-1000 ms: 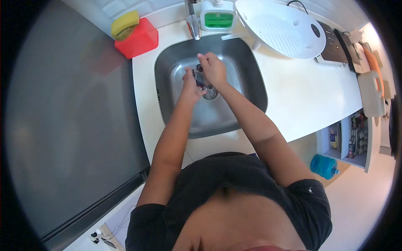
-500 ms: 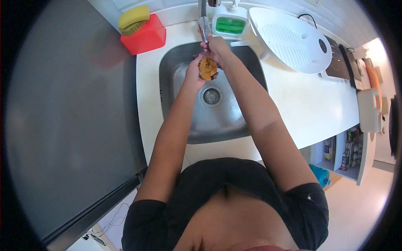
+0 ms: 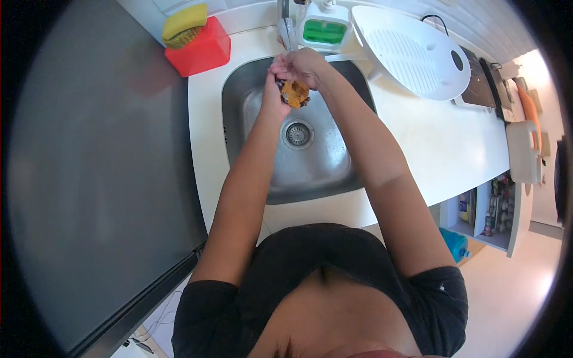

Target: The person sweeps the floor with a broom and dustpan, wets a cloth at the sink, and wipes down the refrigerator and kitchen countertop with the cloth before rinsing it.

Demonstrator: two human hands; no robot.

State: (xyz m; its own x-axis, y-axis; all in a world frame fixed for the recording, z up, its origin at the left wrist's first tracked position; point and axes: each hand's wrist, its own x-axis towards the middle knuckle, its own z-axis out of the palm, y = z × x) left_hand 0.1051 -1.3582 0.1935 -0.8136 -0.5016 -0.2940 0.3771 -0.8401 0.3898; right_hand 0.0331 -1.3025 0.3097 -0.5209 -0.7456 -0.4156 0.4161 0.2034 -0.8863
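Over the sink (image 3: 310, 179), my left hand (image 3: 274, 102) is closed around the left side of a rough orange-brown lump with dark, purplish edges (image 3: 295, 93); I cannot make out its kind. Just above it, my right hand (image 3: 301, 64) is cupped with its fingers stretched leftward, close under the faucet (image 3: 287, 34), where water seems to run. Its wrist passes close to the lump's upper right. The left fingertips are partly hidden behind the right hand. Below both hands lies the round drain strainer (image 3: 297, 135).
Left of the sink stands a red container (image 3: 203, 51) with a yellow sponge (image 3: 184, 24) on it. A soap dispenser with green liquid (image 3: 324, 31) is behind the sink. A white dish rack (image 3: 412, 53) stands on the right counter. An open drawer (image 3: 486, 209) juts out at right.
My right hand has shifted left and opened into a cupped shape below the faucet. The lump stays in my left hand, slightly turned. The whole view has moved a little.
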